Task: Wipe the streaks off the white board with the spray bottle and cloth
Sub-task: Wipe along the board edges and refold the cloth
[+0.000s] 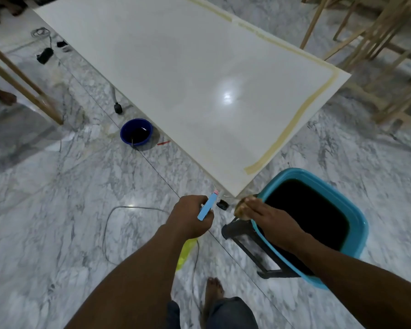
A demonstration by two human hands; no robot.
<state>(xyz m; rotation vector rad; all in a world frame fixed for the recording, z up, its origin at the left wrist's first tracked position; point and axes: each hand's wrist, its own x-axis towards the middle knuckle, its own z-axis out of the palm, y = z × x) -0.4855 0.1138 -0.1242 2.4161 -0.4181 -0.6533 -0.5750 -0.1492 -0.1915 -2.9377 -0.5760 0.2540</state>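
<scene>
The white board (pixel 176 74) lies flat like a tabletop, running from the far left to a near corner just ahead of my hands. A yellowish band runs along its right and near edges. My left hand (pixel 190 217) is shut on the spray bottle (pixel 207 206), whose light blue trigger head with a pink tip points at the board's near corner; the yellow-green bottle body (pixel 186 254) hangs below my wrist. My right hand (pixel 263 218) presses a brownish cloth (pixel 241 207) at the rim of a teal tub, just below the board's corner.
The teal tub (pixel 358 224) of dark liquid rests on a black stool (pixel 242 236) at the right. A dark blue bowl (pixel 136 132) sits on the marble floor under the board's left edge. A cable loops on the floor. Wooden frames stand at far right and left.
</scene>
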